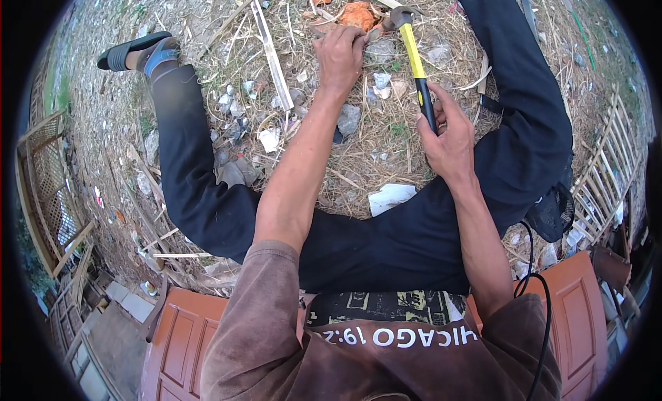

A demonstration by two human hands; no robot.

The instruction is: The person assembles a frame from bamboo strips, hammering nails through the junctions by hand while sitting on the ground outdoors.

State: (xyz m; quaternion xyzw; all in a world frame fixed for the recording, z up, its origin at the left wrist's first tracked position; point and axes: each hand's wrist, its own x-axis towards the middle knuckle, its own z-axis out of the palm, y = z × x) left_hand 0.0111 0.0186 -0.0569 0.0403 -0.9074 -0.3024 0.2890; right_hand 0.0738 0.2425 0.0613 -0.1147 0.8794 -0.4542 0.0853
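Note:
My right hand (449, 135) is wrapped round the black grip of a hammer (412, 53) with a yellow and black handle. The metal head points away from me, just right of a crumbled orange brick piece (358, 15). At the near side of that brick is my left hand (340, 59), its fingers bent down and drawn together close to the ground. What they grip, if anything, is hidden behind the knuckles. The hammer head is a little to the right of these fingers, apart from them.
Dry grass, stones and debris cover the ground between my legs. A long wooden strip (269, 49) lies left of my left hand, and a white broken piece (392, 198) near my lap. Slatted wood (610, 163) stands far right, a lattice panel (55, 187) far left. A black cable (547, 311) hangs by my right arm.

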